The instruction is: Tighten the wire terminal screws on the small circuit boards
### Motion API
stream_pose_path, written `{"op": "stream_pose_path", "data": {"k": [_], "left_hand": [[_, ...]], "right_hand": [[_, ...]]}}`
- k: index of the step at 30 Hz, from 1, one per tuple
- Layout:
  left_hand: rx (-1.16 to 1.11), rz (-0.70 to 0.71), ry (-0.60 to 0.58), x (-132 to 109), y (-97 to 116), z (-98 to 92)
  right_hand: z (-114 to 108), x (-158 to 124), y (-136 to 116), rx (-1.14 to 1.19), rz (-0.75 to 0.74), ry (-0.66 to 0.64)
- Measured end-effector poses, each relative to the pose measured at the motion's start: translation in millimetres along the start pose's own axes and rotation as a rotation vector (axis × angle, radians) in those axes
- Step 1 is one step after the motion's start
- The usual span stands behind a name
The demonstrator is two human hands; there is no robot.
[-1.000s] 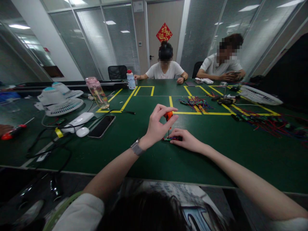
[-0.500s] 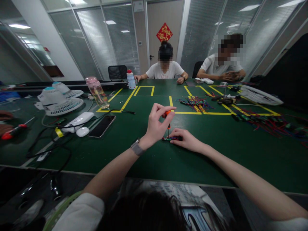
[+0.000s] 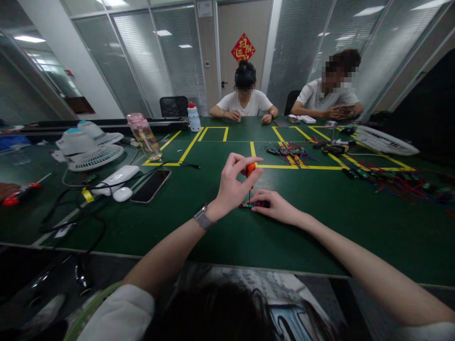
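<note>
1. I see the left hand [image 3: 232, 182] looser than a moment ago — half open, lightly gripping the upright screwdriver [image 3: 250, 169].
2. The right hand [image 3: 275, 207] pinches the circuit board [image 3: 245, 205] on the table [image 3: 302, 246] — probably a regrip between twists.

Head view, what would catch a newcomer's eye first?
Probably the orange screwdriver, upright at the centre between the fingers of the left hand, over a small circuit board that the right hand holds on the green table. Behind, a red diamond sign stands out on the door.
</note>
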State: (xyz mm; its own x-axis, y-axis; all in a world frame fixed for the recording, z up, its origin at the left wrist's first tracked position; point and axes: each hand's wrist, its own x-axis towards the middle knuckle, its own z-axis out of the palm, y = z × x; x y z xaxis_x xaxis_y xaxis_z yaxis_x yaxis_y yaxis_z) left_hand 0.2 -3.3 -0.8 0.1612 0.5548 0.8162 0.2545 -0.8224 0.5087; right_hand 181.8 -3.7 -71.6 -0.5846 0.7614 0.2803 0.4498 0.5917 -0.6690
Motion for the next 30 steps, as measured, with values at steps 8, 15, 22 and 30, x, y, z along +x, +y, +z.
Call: {"op": "stream_pose_path", "data": {"k": [8, 15, 22, 30], "left_hand": [[-0.185, -0.051, -0.063, -1.5, -5.3, 1.3], [-0.041, 0.012, -0.035, 0.8, -0.6, -0.6], [-0.154, -0.047, -0.080, 0.0, -5.2, 0.7], [-0.073, -0.055, -0.064, 1.0, -3.3, 0.2]], "right_hand": [[0.0, -0.2, 0.0, 0.009, -0.009, 0.001], [0.4, 0.0, 0.4, 0.008, -0.016, 0.011], [-0.2, -0.2, -0.2, 0.012, -0.004, 0.001], [0.1, -0.4, -0.4, 0.011, -0.003, 0.006]]}}
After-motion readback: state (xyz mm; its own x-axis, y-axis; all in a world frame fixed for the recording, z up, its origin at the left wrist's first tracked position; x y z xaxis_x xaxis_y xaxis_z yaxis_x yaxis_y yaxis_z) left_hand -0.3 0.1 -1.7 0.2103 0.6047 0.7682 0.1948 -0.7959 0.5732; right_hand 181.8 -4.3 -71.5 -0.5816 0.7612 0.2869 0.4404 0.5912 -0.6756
